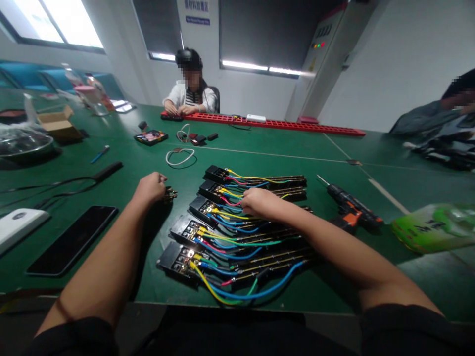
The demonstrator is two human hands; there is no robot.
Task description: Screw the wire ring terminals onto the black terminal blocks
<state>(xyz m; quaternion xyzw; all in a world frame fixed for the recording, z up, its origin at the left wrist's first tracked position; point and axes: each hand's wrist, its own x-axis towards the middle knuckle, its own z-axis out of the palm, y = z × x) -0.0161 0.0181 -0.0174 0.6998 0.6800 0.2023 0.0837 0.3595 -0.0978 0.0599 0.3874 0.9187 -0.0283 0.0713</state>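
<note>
Several black terminal blocks (178,264) lie in a row, joined by yellow, blue, red and green wires (245,296) to long black strips with brass-coloured rails (274,259). My right hand (258,202) is closed above the wires of the upper-middle blocks; its fingertips point left, and what they pinch is hidden. Left of the blocks, my left hand (150,189) rests with curled fingers at a small pile of brass-coloured screws (170,194). Whether it grips any of them is hidden.
A cordless screwdriver (351,205) and a green packet (434,227) lie right. Left are a phone (74,240), a white device (20,227) and a black strap (106,173). A co-worker (191,89) sits opposite behind a red slotted rail (289,124); another person is right.
</note>
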